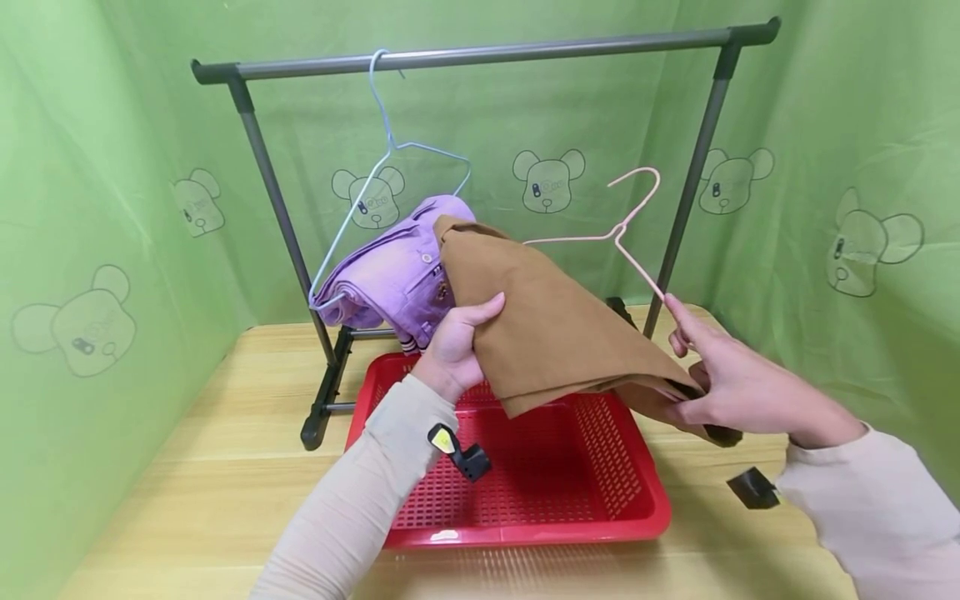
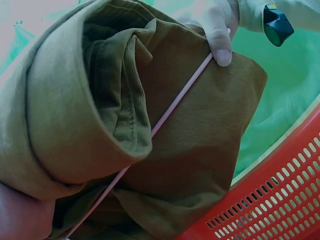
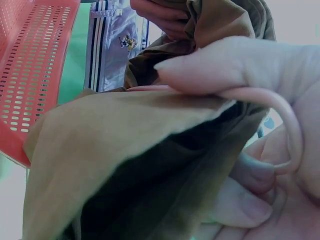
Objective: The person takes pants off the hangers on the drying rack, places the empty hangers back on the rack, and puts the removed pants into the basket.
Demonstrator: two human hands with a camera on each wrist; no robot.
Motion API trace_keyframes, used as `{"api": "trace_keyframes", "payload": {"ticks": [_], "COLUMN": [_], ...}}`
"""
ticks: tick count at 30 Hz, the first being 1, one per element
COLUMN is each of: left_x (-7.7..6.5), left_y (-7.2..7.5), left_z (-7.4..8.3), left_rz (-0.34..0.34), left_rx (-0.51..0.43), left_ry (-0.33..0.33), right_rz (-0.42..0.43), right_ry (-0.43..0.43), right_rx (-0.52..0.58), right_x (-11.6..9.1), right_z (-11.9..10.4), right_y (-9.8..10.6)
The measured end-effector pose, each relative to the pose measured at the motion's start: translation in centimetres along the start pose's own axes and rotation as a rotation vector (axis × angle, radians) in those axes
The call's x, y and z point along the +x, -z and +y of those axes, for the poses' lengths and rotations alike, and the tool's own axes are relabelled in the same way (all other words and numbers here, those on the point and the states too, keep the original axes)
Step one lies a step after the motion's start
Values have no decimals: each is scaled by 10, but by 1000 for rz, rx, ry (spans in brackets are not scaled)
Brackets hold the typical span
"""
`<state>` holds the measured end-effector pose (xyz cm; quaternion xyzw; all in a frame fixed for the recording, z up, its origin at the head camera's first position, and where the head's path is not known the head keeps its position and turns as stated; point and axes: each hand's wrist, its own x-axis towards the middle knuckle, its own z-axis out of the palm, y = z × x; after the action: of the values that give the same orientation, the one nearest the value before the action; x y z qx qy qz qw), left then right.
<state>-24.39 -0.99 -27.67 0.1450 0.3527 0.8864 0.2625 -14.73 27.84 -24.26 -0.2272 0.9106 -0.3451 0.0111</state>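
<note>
1. Pinching the pink hanger (image 1: 622,228), right hand (image 1: 738,382) is curling around it.
2. Left hand (image 1: 457,346) is gripping the brown garment (image 1: 551,312) above the red basket (image 1: 577,532).
3. Purple garment (image 1: 397,271) is already hanging on the far rail (image 1: 555,51); brown isn't yet.

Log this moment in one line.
left hand: holds brown cloth garment; right hand: grips pink wire hanger; purple cloth garment: on blue hanger

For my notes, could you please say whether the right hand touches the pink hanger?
Touching: the right wrist view shows the right hand, its thumb across the pink hanger.
</note>
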Motion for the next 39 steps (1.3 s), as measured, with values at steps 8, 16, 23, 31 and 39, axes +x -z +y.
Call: {"api": "trace_keyframes", "payload": {"ticks": [8,16,23,31,39], "left_x": [-1,-2,-3,-6,-7], "left_y": [-2,-2,-4,-5,-2], "left_z": [2,5,6,9,11], "left_rz": [-12,-15,-26,-18,-20], "left_rx": [3,2,3,-10,-8], "left_ry": [-9,-27,-32,-66,-71], "right_rz": [-2,10,21,64,71], "right_ry": [-47,-33,-37,-3,-25], "right_rx": [-30,-85,-162,-320,-322], "right_x": [-2,-3,-2,-2,-2], "right_z": [-2,-1,1,7,10], "right_y": [1,-1,-1,-1,-1]}}
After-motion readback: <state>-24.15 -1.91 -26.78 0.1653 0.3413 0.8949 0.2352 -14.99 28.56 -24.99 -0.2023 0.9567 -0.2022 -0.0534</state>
